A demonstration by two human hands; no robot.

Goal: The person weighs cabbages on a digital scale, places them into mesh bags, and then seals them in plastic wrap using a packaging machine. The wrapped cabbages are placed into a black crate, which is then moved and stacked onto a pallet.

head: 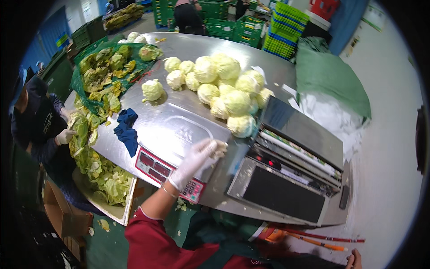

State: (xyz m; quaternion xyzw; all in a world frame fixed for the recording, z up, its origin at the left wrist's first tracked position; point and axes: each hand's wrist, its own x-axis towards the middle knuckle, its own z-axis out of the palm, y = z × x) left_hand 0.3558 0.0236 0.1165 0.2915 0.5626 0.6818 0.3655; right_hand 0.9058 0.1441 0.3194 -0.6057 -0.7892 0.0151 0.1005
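Note:
My left hand [201,153], in a thin whitish glove, grips a small crumpled pale piece [220,149] that I cannot identify. It is above the steel pan of a red-framed weighing scale [181,131]. At the bottom right edge, part of my right hand [354,259] shows low beside the table; its grip is unclear. Trimmed cabbages [237,101] lie heaped beyond the scale, and a single cabbage [152,89] sits apart to their left. Right of the scale stands a film-wrapping machine [285,188] with a dark plate and a film roll [299,153].
A blue cloth [126,129] lies left of the scale. A green net [97,74] holds discarded leaves. At left, a co-worker [40,121] in gloves handles leaves over a bin [129,201]. Stacked crates [284,32] and a green sack [331,77] stand beyond the table.

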